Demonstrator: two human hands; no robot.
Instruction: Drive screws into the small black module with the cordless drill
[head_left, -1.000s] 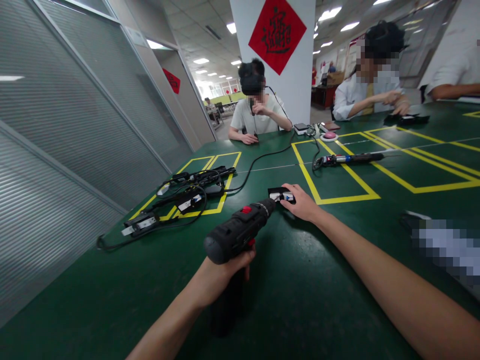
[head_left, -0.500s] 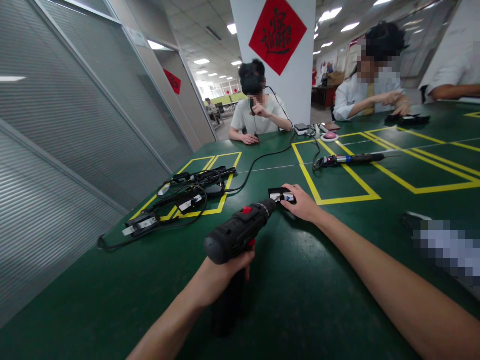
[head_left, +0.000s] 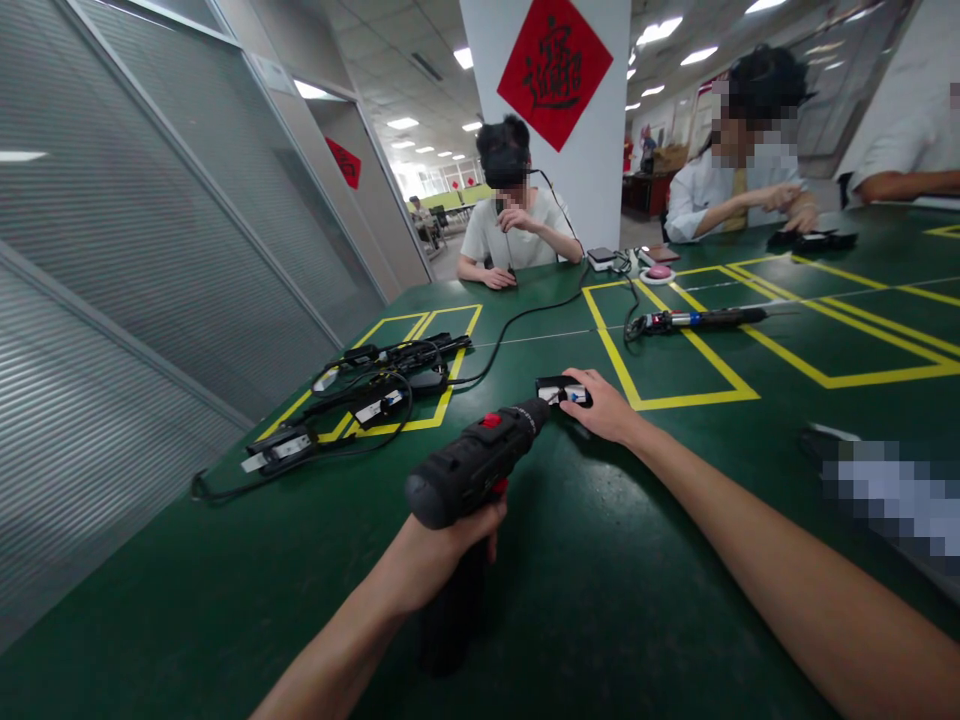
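Note:
My left hand (head_left: 457, 548) is wrapped round the handle of a black cordless drill (head_left: 476, 465) with red switches. The drill points forward and to the right, its chuck close to a small black box-shaped part (head_left: 559, 384) with a white and silver face. Whether the bit touches that part I cannot tell. My right hand (head_left: 600, 405) grips the part's right end between thumb and fingers, holding it at the table. A small blue detail shows on the part's face near my thumb.
Black power adapters with cables (head_left: 382, 395) lie at the left within yellow tape lines. A soldering iron (head_left: 697, 318) rests at the right, beyond my right hand. A blurred-out device (head_left: 892, 500) lies at the right edge. Two co-workers (head_left: 517, 225) sit across the green table (head_left: 600, 600).
My hands, the drill and the black part have hardly moved. Across the table, the co-worker's raised hand has shifted slightly.

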